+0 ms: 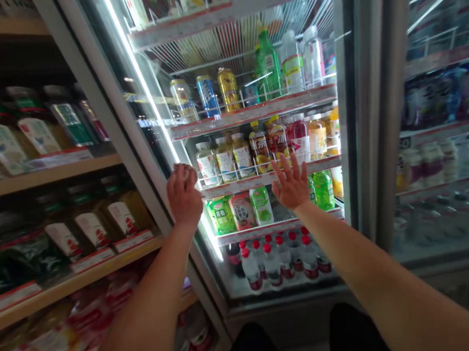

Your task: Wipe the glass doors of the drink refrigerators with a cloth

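Observation:
My left hand [184,197] is curled closed in front of the fridge's left frame. Something small with a pale edge shows at its fingertips, too blurred to name. Spread fingers mark my right hand [293,185], which is raised before the lower middle shelf with nothing in it. Beyond it stand dark tea bottles with yellow caps [278,141] and a magenta drink bottle [299,140]. Pale-labelled juice bottles [225,160] line the shelf between the two hands. Below them are a green drink pouch [221,217], a pink pouch [242,211] and a green-and-white bottle [262,205].
Higher up sit a gold can [228,90], a blue can [208,96] and a green bottle [268,62]. Red-capped bottles [271,263] fill the fridge floor. Wooden shelves [59,170] with bottles are at left; another glass-fronted fridge [445,184] is at right.

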`<state>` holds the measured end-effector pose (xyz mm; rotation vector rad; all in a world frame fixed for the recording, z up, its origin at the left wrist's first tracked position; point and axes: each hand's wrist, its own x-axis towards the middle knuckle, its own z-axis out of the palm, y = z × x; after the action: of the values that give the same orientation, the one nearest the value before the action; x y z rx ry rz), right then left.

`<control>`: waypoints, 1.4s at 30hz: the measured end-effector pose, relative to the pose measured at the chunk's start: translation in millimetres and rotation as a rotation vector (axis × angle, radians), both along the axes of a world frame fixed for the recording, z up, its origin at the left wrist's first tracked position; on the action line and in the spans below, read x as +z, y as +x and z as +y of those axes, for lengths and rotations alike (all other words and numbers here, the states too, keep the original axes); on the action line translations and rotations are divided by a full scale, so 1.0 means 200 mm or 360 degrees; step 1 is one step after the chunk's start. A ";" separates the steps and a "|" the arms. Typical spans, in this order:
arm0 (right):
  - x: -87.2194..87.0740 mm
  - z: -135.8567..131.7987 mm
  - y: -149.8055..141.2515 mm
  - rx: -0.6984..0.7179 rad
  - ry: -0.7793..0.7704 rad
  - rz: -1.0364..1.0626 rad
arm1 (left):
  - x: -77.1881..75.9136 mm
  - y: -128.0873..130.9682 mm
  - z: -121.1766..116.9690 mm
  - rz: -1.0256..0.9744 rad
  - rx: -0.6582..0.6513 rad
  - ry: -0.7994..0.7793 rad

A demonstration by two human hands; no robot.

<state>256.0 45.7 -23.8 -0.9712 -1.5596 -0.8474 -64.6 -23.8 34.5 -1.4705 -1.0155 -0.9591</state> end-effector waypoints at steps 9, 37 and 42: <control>0.00 0.00 0.01 0.0003 0.0021 -0.0012 | 0.11 0.14 0.03 0.0674 -0.0139 -0.0284; 0.00 0.02 0.02 0.0011 0.0137 -0.0030 | 0.34 0.64 0.18 0.0052 -0.0172 0.0099; 0.00 0.02 0.02 0.0000 0.0167 -0.0015 | 0.27 0.66 0.15 0.0768 -0.0282 -0.0306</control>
<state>259.7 50.5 -24.2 -0.8928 -1.5075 -0.9260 68.2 7.0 89.1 -1.8623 -0.6429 -0.5899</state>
